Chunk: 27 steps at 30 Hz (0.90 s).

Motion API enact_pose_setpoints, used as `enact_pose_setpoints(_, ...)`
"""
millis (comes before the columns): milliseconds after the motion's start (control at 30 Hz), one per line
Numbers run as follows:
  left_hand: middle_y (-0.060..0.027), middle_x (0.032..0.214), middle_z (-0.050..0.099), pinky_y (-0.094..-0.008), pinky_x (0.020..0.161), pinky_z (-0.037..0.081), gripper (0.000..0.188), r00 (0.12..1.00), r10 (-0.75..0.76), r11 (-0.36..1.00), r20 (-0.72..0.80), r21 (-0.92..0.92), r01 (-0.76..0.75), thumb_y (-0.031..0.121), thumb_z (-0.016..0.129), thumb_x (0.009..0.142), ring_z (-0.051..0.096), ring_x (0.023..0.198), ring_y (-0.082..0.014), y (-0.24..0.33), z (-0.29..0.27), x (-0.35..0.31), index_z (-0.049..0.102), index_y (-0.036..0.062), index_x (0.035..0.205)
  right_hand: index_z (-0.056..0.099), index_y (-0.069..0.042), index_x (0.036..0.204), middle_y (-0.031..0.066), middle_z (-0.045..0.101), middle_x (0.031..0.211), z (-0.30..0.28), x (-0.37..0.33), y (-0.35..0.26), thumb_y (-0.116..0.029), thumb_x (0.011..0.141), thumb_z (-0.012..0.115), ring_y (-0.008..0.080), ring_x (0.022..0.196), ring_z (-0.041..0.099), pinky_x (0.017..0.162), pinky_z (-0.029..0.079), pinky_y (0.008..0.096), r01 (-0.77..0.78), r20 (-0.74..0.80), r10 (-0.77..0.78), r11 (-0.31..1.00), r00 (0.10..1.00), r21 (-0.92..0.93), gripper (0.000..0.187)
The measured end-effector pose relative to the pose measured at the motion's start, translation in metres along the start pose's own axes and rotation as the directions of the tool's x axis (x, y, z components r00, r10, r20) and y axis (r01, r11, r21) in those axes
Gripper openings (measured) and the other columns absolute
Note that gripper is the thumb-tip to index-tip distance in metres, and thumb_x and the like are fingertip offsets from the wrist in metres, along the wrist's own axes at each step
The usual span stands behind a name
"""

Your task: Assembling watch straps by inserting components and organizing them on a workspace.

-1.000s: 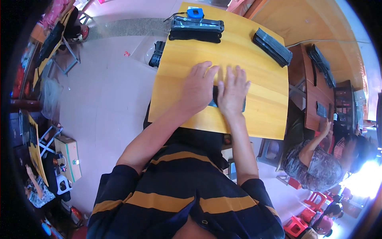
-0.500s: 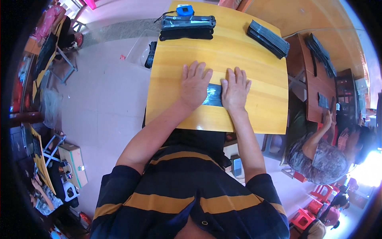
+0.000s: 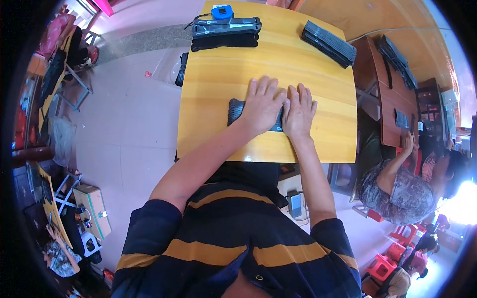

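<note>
On the yellow wooden table lies a dark, flat, oblong piece with pale ridge-like marks; I cannot make out its kind. My left hand presses on its middle, fingers stretched forward. Beside it my right hand rests flat over the right end, fingers long and slightly apart. The two hands nearly touch at the thumbs and hide the right half of the piece, while its left end shows.
At the table's far left are grey-and-black flat strips, a black strip and a blue tape measure. A stack of dark strips lies far right. A co-worker sits right, at a brown table.
My left hand has slid right along the dark piece, up to my right hand, uncovering the left end. My right hand has stayed about where it was.
</note>
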<state>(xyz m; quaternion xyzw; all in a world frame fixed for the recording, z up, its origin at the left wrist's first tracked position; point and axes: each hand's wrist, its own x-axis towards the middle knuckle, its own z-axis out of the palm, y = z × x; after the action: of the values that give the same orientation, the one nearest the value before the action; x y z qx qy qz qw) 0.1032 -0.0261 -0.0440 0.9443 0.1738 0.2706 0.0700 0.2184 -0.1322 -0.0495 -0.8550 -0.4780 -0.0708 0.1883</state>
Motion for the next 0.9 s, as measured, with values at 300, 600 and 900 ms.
enact_pose_setpoints(300,-0.0140,0.146,0.050,-0.0644,0.118,0.029,0.046,0.979,-0.198,0.980,0.055,0.048,0.195,0.031,0.069,0.093,0.039,0.143,-0.0384,-0.053,-0.032,-0.023,0.063,0.0128,0.135,0.055,-0.009,0.142,0.0219,0.045,0.154,-0.006,0.002,0.002,-0.029,0.106,0.050,0.0435,0.146,0.037,0.114,0.030,0.0679,-0.006,-0.009,0.006,0.999,1.000,-0.036,0.042)
enact_pose_setpoints(600,-0.0165,0.147,0.051,-0.0649,0.118,0.027,0.046,0.973,-0.218,0.975,0.073,0.050,0.215,0.032,0.066,0.095,0.040,0.143,-0.0396,-0.059,-0.046,-0.035,0.062,0.0110,0.136,0.054,-0.010,0.142,0.0197,0.047,0.152,-0.006,0.000,0.000,-0.028,0.104,0.053,0.0428,0.146,0.038,0.115,0.029,0.0681,0.019,-0.006,-0.019,0.999,1.000,-0.037,0.042)
enact_pose_setpoints(900,-0.0173,0.148,0.051,-0.0633,0.118,0.028,0.045,0.974,-0.224,0.973,0.045,0.061,0.221,0.030,0.062,0.097,0.040,0.144,-0.0394,-0.057,-0.043,-0.036,0.061,0.0107,0.138,0.054,-0.011,0.142,0.0207,0.045,0.152,-0.012,0.011,-0.053,-0.028,0.099,0.061,0.0449,0.146,0.038,0.116,0.029,0.0694,0.082,0.021,-0.080,0.989,0.997,-0.123,0.047)
